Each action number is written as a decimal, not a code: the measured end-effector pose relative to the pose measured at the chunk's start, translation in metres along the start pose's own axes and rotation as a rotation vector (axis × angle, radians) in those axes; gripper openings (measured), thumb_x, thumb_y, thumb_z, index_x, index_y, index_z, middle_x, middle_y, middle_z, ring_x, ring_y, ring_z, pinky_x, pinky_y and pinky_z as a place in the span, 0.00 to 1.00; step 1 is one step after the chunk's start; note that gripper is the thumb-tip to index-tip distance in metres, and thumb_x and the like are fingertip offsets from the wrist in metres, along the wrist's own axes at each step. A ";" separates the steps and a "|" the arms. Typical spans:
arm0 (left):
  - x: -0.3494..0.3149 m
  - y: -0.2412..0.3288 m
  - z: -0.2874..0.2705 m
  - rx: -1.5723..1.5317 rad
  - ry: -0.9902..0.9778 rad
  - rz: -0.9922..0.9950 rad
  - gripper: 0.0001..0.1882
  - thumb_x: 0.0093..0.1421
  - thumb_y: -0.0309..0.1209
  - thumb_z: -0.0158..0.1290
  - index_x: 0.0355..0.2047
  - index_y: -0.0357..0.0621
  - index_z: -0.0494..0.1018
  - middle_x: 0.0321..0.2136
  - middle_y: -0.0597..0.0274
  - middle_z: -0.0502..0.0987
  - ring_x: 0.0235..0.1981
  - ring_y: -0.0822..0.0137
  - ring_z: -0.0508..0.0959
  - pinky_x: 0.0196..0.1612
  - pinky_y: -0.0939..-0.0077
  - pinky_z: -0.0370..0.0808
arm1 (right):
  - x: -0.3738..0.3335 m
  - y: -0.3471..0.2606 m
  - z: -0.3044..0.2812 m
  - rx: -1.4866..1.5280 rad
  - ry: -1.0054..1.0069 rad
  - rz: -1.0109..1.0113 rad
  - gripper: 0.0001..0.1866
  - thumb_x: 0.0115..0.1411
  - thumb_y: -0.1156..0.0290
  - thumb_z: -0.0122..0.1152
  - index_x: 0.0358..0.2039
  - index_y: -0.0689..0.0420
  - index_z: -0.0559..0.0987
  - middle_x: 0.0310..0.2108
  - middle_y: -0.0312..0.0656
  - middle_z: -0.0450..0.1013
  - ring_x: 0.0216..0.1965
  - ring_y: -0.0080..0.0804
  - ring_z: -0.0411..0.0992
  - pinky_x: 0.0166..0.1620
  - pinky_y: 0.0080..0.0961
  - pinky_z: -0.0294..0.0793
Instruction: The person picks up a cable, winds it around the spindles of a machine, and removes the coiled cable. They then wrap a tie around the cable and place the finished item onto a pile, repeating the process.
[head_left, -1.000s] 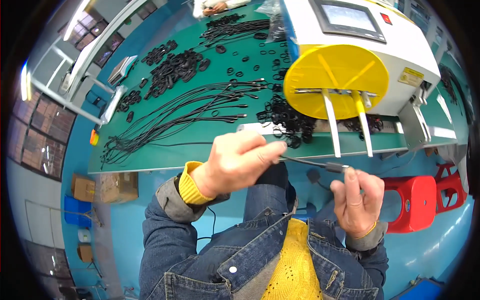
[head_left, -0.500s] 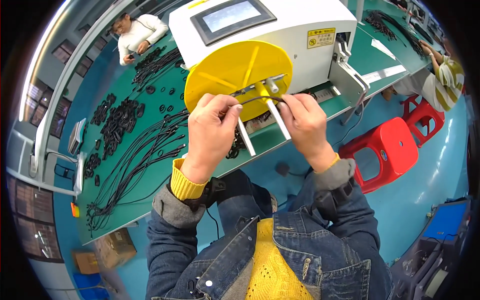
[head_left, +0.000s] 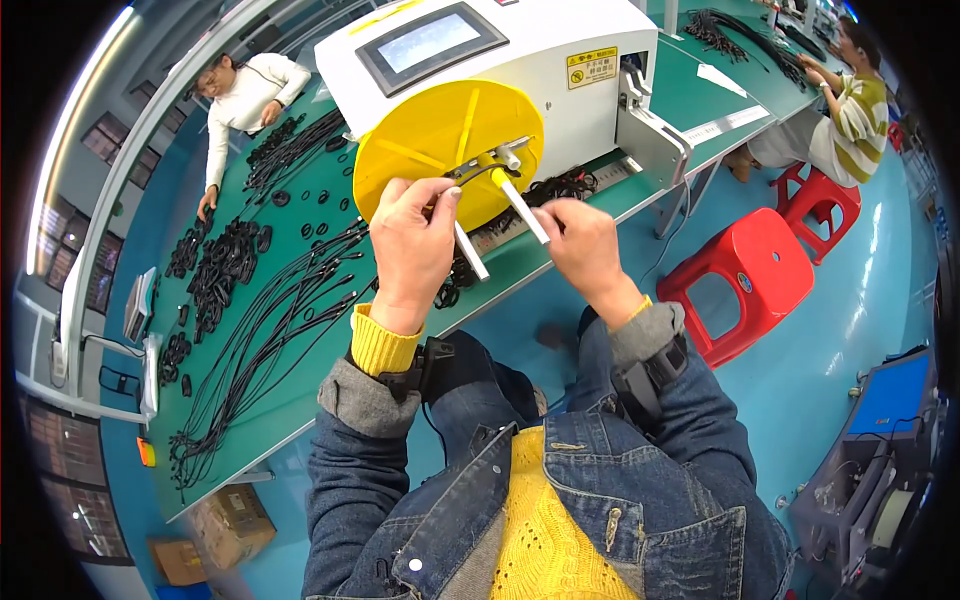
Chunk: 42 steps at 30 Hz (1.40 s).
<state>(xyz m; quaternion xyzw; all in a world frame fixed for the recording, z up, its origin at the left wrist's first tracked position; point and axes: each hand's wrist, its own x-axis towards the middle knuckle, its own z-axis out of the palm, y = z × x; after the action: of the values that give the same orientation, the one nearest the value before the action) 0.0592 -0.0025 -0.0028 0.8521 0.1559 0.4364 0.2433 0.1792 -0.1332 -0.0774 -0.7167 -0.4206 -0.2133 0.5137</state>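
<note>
A short stretch of black cable runs from my left hand to the rods on a yellow disc. My left hand is closed in a pinch on the cable, left of the rods. The disc is mounted on the front of a white machine with a screen. Two pale rods stick out of it toward me, one with a yellow sleeve at its base. My right hand is beside the tip of the sleeved rod, fingers curled together. What lies between its fingers is hidden.
Long black cables and heaps of coiled ones lie on the green table to the left. A co-worker in white reaches over there. Red stools stand at right, near a person in a striped top.
My right hand has come away from the cable's right side, down toward the rod tip. The cable now bends at the sleeved rod. The whole view has shifted slightly; the white-clad co-worker's arm reaches lower.
</note>
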 end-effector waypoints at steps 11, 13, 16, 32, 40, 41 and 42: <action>-0.031 -0.011 -0.042 0.281 0.094 0.192 0.08 0.54 0.27 0.55 0.34 0.40 0.76 0.21 0.57 0.72 0.19 0.63 0.72 0.23 0.76 0.69 | -0.057 0.003 -0.025 0.092 -0.191 0.155 0.07 0.51 0.71 0.59 0.22 0.61 0.77 0.19 0.48 0.71 0.21 0.43 0.71 0.25 0.31 0.70; -0.036 -0.005 -0.043 0.257 0.049 0.188 0.09 0.54 0.27 0.55 0.36 0.39 0.76 0.20 0.57 0.71 0.18 0.63 0.71 0.22 0.77 0.68 | -0.060 0.002 -0.025 0.095 -0.230 0.182 0.07 0.51 0.71 0.59 0.23 0.61 0.77 0.19 0.48 0.72 0.21 0.44 0.71 0.25 0.31 0.70; -0.038 0.000 -0.040 0.229 0.029 0.200 0.10 0.54 0.26 0.55 0.38 0.39 0.75 0.19 0.57 0.70 0.17 0.63 0.71 0.21 0.77 0.68 | -0.064 0.003 -0.024 0.087 -0.267 0.190 0.07 0.51 0.69 0.59 0.22 0.60 0.77 0.21 0.46 0.72 0.23 0.45 0.72 0.27 0.33 0.70; -0.053 0.007 -0.019 0.142 -0.037 0.188 0.15 0.56 0.23 0.52 0.45 0.35 0.71 0.18 0.56 0.69 0.18 0.61 0.71 0.23 0.74 0.69 | -0.072 0.025 -0.023 0.102 -0.337 0.254 0.07 0.51 0.71 0.58 0.23 0.61 0.77 0.20 0.47 0.72 0.23 0.44 0.72 0.27 0.31 0.70; -0.027 0.040 -0.007 0.375 -0.145 0.401 0.19 0.58 0.25 0.49 0.50 0.33 0.67 0.25 0.52 0.71 0.22 0.58 0.74 0.24 0.70 0.71 | -0.040 0.009 -0.037 0.202 -0.208 0.176 0.06 0.51 0.72 0.59 0.24 0.62 0.77 0.19 0.47 0.72 0.21 0.41 0.71 0.26 0.30 0.70; -0.029 0.046 -0.008 0.432 -0.183 0.370 0.19 0.58 0.25 0.49 0.50 0.33 0.66 0.27 0.50 0.71 0.23 0.58 0.74 0.24 0.70 0.72 | -0.037 0.006 -0.038 0.221 -0.181 0.172 0.06 0.51 0.72 0.59 0.24 0.62 0.77 0.19 0.46 0.72 0.20 0.39 0.71 0.26 0.30 0.70; -0.030 0.052 -0.008 0.496 -0.217 0.334 0.19 0.58 0.26 0.49 0.50 0.32 0.66 0.29 0.49 0.71 0.23 0.57 0.74 0.25 0.70 0.72 | -0.033 0.001 -0.040 0.224 -0.174 0.178 0.06 0.51 0.72 0.59 0.24 0.62 0.77 0.19 0.46 0.72 0.20 0.39 0.71 0.26 0.30 0.70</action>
<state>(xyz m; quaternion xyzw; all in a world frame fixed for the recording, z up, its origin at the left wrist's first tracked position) 0.0384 -0.0582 0.0102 0.9408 0.0887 0.3257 -0.0316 0.1672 -0.1822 -0.0873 -0.7051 -0.4197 -0.0557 0.5688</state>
